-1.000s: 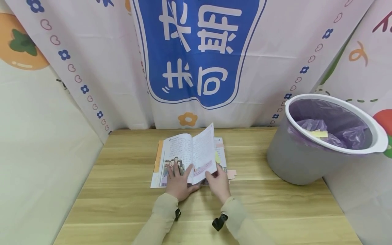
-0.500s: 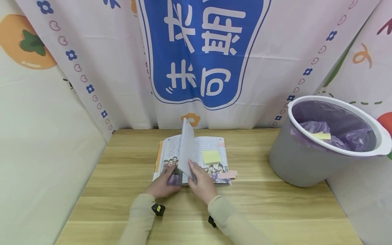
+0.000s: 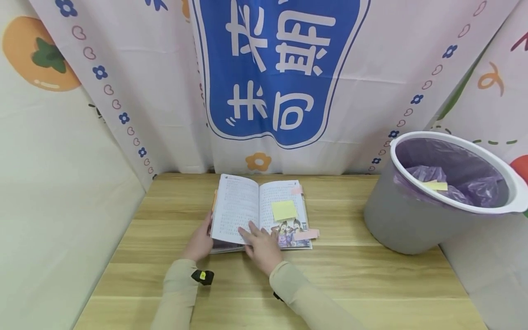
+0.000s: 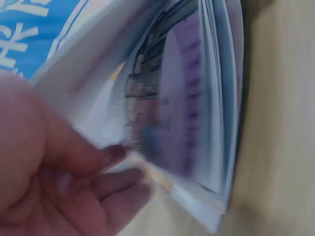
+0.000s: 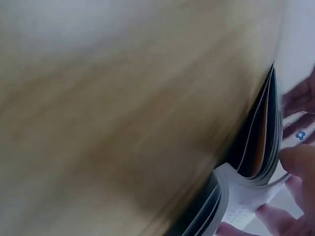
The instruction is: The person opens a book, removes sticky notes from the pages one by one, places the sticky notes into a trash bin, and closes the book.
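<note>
An open book (image 3: 239, 211) with printed text lies on the wooden table in the head view. My left hand (image 3: 200, 240) is at its left edge; in the left wrist view the thumb and fingers (image 4: 125, 196) come together at the page edges, partly blurred. A turned leaf arches over the left pages there. My right hand (image 3: 264, 247) rests with spread fingers on the lower part of the pages, near the spine. On the right page sit a yellow sticky note (image 3: 284, 210), a pink sticky strip (image 3: 307, 234) past the edge and a smaller pink one (image 3: 297, 189) higher up.
A grey bin (image 3: 396, 224) with a white rim and purple liner stands at the right of the table, a yellow paper piece (image 3: 436, 185) inside. Printed curtains (image 3: 173, 114) hang behind and beside the table (image 3: 350, 275).
A leaf has turned from right to left, uncovering the page with the yellow note. My left hand has moved left to the book's edge. My right hand has moved left and flattened onto the pages.
</note>
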A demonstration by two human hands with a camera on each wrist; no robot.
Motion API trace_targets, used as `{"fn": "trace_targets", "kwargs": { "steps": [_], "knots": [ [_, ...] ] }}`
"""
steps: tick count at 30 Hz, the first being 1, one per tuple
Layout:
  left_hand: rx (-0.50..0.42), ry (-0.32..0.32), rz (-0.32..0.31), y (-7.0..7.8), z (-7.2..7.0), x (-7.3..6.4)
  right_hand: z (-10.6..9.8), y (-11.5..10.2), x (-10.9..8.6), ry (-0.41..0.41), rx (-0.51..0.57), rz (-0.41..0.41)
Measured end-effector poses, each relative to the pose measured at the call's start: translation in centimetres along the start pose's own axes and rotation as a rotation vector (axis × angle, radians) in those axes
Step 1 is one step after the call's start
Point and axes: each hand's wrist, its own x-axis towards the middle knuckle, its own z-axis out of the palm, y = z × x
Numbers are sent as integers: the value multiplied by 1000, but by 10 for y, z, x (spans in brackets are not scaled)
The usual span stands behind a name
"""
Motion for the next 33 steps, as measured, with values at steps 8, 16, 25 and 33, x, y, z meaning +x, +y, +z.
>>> {"fn": "trace_targets", "kwargs": {
  "steps": [8, 16, 25, 33],
  "knots": [
    [121, 92, 164, 45, -4, 2, 0, 0, 6, -104, -97, -41],
    [114, -174, 115, 52, 47, 26, 7, -3, 5, -215, -270, -52],
    [280, -179, 185, 50, 76, 31, -4, 21, -6, -155, -34, -107],
    [448, -157, 191, 55, 83, 28, -3, 35, -10, -140, 78, -121]
  ]
}}
